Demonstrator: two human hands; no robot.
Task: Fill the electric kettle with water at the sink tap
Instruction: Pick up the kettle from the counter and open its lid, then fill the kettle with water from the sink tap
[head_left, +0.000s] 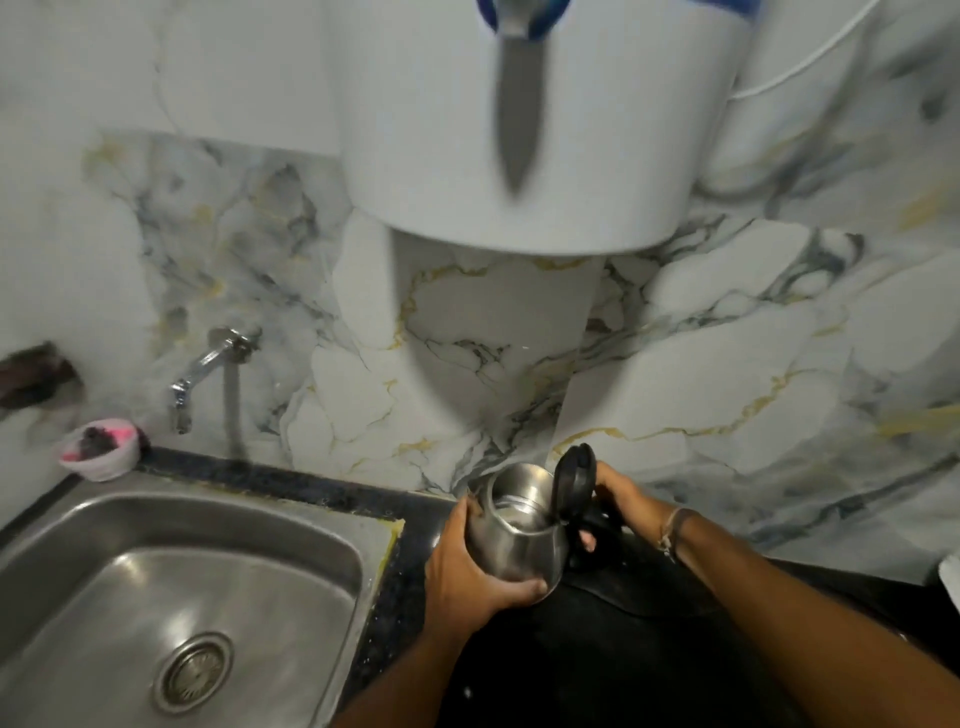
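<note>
Steel electric kettle (519, 530) held over the dark counter (400, 587), right of the sink (182, 587), well apart from the tap (200, 374). Lid (574, 480) flipped up. Left hand (467, 577) cupped round the smooth, likely slippery body; right hand (610, 506) closed on the handle. Light now, heavier once filled; better carried by the handle.

Home kitchen: steel sink (322, 525) set in dark counter (395, 571), wall tap (208, 374), marble-pattern tiled wall (727, 338), white wall-mounted appliance (597, 130).
</note>
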